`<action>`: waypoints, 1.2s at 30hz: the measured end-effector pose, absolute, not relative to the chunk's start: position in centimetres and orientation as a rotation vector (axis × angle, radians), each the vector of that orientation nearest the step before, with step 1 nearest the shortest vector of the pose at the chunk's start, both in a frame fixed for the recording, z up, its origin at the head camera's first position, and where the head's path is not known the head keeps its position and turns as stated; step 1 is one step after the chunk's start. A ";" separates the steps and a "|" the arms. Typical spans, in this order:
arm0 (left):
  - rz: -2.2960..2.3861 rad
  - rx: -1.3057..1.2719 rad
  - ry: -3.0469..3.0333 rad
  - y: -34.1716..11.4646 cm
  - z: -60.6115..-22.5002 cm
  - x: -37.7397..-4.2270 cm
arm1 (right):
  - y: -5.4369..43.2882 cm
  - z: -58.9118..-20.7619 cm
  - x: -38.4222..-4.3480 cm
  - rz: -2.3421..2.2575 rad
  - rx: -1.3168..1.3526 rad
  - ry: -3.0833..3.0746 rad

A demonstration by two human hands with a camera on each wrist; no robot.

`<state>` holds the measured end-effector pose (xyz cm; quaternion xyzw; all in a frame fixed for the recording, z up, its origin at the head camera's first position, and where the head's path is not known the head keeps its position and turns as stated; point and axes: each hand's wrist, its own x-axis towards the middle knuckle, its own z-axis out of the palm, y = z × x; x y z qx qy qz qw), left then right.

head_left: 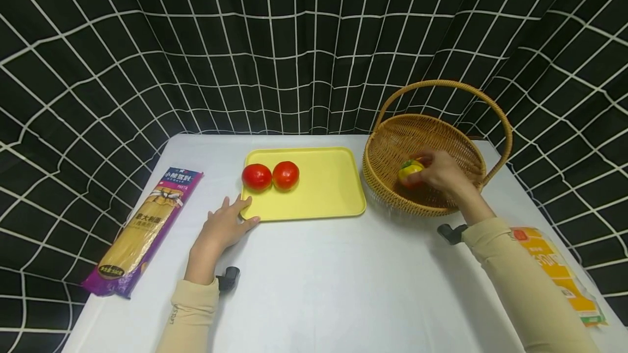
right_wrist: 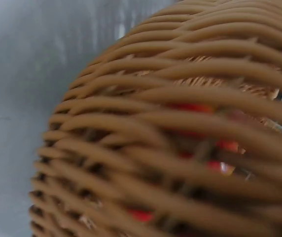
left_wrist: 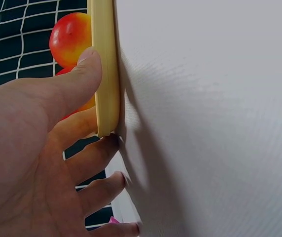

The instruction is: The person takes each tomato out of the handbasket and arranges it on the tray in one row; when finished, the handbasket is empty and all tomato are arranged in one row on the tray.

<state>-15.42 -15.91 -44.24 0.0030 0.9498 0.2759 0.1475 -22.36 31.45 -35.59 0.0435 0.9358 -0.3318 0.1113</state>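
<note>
My left hand (head_left: pixel 223 227) touches the near left corner of the yellow tray (head_left: pixel 319 189), fingers spread. Its thumb lies on the rim in the left wrist view, and the other fingers reach past the corner. Two round red fruits (head_left: pixel 271 176) sit side by side at the tray's left end; the left wrist view shows yellow on one fruit (left_wrist: pixel 72 39). Inside the wicker basket (head_left: pixel 382 178), my right hand (head_left: pixel 439 170) holds a yellow and red bell pepper (head_left: pixel 409 170) from above. Woven wicker (right_wrist: pixel 146 123) hides this hand in the right wrist view; red patches show through gaps.
A purple pasta packet (head_left: pixel 147 227) lies at the left side of the white table (head_left: pixel 314 282). An orange and white packet (head_left: pixel 559 271) lies at the right edge, partly under the right sleeve. The basket's tall handle (head_left: pixel 444 83) arches over its opening. Black gridded cloth (head_left: pixel 304 48) stands behind.
</note>
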 end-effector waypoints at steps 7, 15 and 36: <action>0.783 0.006 2.732 -15.9 -44.4 -15.4 | 29.9 -34.9 -22.5 -1.006 0.124 2.772; 0.779 -0.003 2.728 -15.9 -44.2 -15.3 | 27.3 -34.5 -22.9 -1.089 0.148 2.852; 0.781 0.001 2.727 -15.9 -44.3 -15.5 | 22.4 -33.5 -23.2 -1.332 0.113 3.070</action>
